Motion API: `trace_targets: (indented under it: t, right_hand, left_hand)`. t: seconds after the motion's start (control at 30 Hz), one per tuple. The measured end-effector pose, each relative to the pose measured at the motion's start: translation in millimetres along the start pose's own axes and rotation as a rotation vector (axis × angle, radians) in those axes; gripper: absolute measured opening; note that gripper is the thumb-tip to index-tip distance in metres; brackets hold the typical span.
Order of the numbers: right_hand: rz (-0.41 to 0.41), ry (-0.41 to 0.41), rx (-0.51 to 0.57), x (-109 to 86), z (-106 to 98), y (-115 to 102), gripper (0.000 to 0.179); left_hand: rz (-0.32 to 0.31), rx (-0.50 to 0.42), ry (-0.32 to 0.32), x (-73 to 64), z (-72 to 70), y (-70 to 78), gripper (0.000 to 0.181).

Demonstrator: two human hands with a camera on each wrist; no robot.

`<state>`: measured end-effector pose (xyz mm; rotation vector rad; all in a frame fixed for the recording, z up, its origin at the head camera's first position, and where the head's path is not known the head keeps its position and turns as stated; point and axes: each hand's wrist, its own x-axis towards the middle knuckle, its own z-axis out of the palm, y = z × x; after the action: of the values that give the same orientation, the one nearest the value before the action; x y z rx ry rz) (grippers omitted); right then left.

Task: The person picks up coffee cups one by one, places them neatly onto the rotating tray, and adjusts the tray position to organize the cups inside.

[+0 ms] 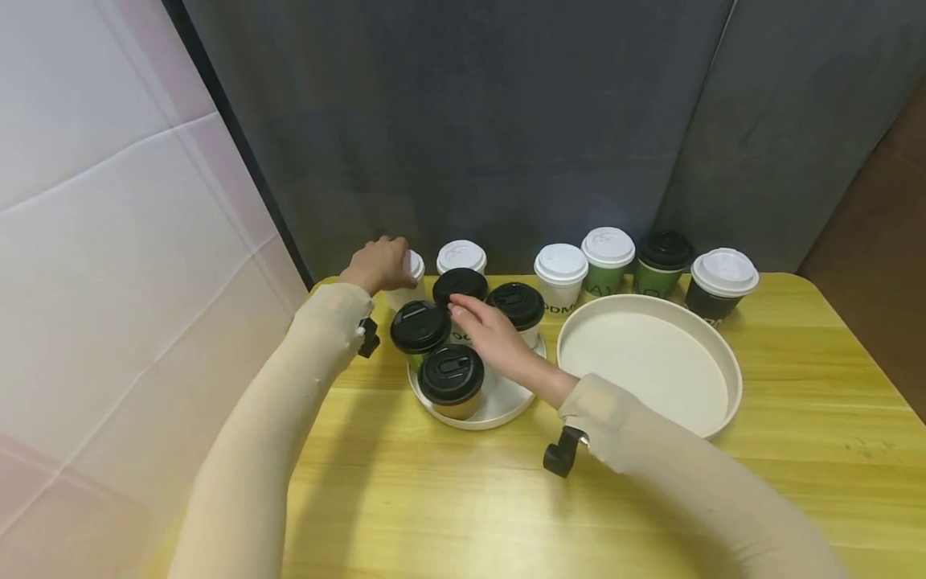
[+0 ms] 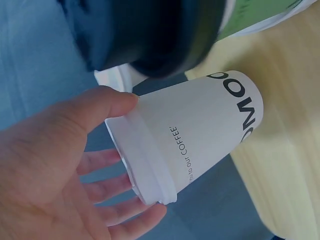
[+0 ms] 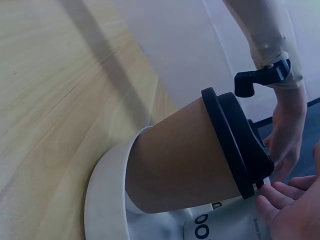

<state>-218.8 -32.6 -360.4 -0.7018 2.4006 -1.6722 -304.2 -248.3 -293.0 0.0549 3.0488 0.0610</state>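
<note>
At the back left, my left hand point(image 1: 379, 265) holds a white paper coffee cup point(image 2: 192, 127) by its white lid, thumb on one side and fingers round the other. Dark print runs along this cup's side. My right hand point(image 1: 499, 342) is over the left round tray point(image 1: 499, 416), fingers extended beside a black-lidded white cup point(image 1: 460, 285). A brown cup with a black lid point(image 3: 175, 160) stands at the tray's front, close to the right fingertips in the right wrist view. A green black-lidded cup point(image 1: 419, 328) and another black-lidded white cup point(image 1: 517, 305) share that tray.
An empty round cream tray point(image 1: 651, 362) lies to the right on the wooden table point(image 1: 448, 498). Behind it are white-lidded cups point(image 1: 608, 249), a black-lidded green cup point(image 1: 663, 257) and a black cup with white lid point(image 1: 716, 289). A grey partition point(image 1: 463, 121) borders the back.
</note>
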Motion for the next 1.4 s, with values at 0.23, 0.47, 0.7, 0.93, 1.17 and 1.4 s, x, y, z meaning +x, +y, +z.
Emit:
trace_targets:
  t: [0.23, 0.47, 0.7, 0.93, 1.17, 1.4]
  right_hand:
    - [-0.010, 0.013, -0.037, 3.0, -0.8, -0.5, 0.046]
    - [-0.011, 0.031, -0.053, 5.5, -3.9, 0.9, 0.046]
    - [-0.020, 0.036, -0.038, 8.3, -3.5, 1.0, 0.046]
    - [-0.034, 0.040, -0.018, 12.9, -1.8, -6.1, 0.046]
    - [-0.025, 0.076, -0.006, 21.6, -4.4, -19.5, 0.045]
    - [-0.038, 0.080, 0.036, 30.2, -8.2, -27.6, 0.046]
  left_hand:
    - [0.013, 0.018, 0.027, -4.8, -17.5, 1.9, 0.058]
    - [0.025, 0.016, 0.041, -12.2, -33.4, 6.1, 0.064]
    - [0.022, 0.008, 0.042, -15.7, -47.6, 8.7, 0.066]
    - [0.016, -0.006, 0.058, -18.5, -61.9, 11.5, 0.065]
    - [0.008, -0.029, 0.069, -23.8, -81.2, 16.6, 0.066]
    - [0.011, -0.051, 0.069, -30.3, -93.2, 21.4, 0.067]
